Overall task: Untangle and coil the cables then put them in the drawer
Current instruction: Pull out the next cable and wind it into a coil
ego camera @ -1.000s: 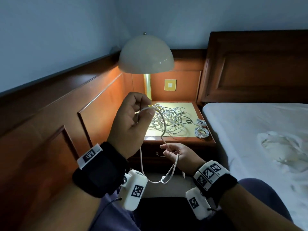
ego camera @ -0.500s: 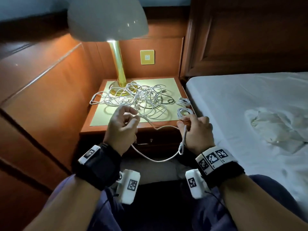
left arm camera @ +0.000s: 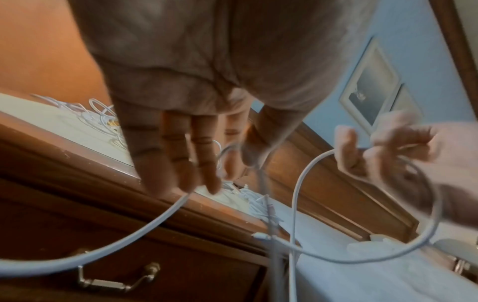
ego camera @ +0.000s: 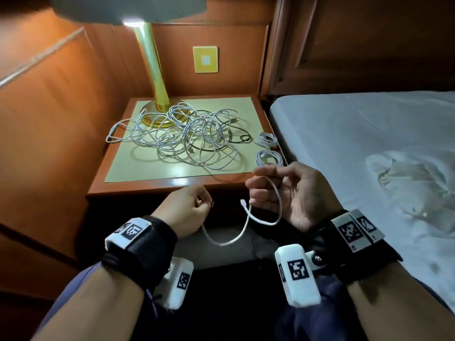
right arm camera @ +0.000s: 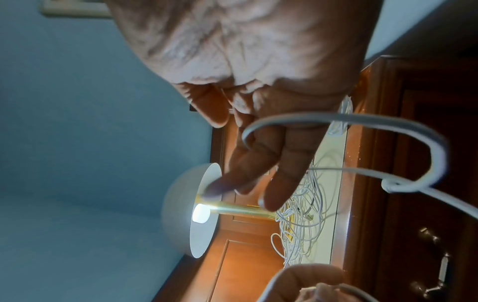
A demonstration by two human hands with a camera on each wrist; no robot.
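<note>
Wood walls fill the left of the head view, and a nightstand [ego camera: 177,187] sits in the middle under a lamp [ego camera: 152,70]. A big messy pile of cables [ego camera: 182,136] lies on top, with two small coiled cables [ego camera: 268,148] at its right edge. To the right is a bed [ego camera: 369,143].

Low in the frame, the left hand [ego camera: 187,212] curls its fingers around one white cable [ego camera: 246,225]. That cable sags, then loops up over the right hand [ego camera: 293,193], which is half open, palm up, fingers loosely bent.

Only the left wrist view shows the drawer [left arm camera: 181,265]. It is closed, with a metal handle [left arm camera: 116,282]. I cannot tell what is inside.
</note>
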